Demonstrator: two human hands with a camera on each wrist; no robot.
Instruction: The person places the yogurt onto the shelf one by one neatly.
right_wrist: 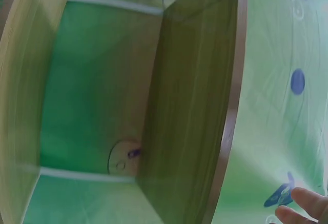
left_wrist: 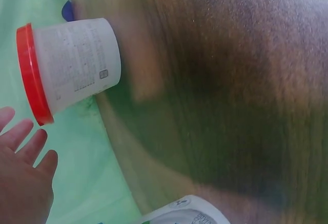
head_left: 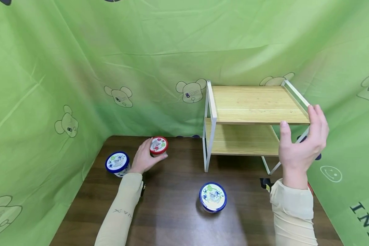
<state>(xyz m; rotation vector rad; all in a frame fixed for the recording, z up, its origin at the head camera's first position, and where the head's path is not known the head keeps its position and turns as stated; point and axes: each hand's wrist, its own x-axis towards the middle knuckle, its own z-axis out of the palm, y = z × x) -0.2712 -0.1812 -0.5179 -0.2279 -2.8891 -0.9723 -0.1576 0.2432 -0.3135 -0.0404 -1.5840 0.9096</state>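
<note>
My left hand [head_left: 144,157] reaches around a tub with a red lid [head_left: 158,145] at the back left of the table. In the left wrist view, its spread fingers lie beside the lid of this white tub [left_wrist: 77,60], which stands upright on the table. My right hand [head_left: 302,147] is raised at the front right corner of a two-tier shelf [head_left: 249,102], thumb and fingers apart with nothing between them. The right wrist view shows its fingertips [right_wrist: 307,203] at the lower right, beside the shelf's upper board [right_wrist: 200,96].
A blue-lidded tub [head_left: 117,162] stands left of my left hand; another blue-lidded tub [head_left: 213,197] is at the front middle. Part of a red rim [head_left: 310,188] shows behind my right sleeve. Green printed cloth [head_left: 147,68] hangs around the brown table [head_left: 172,212].
</note>
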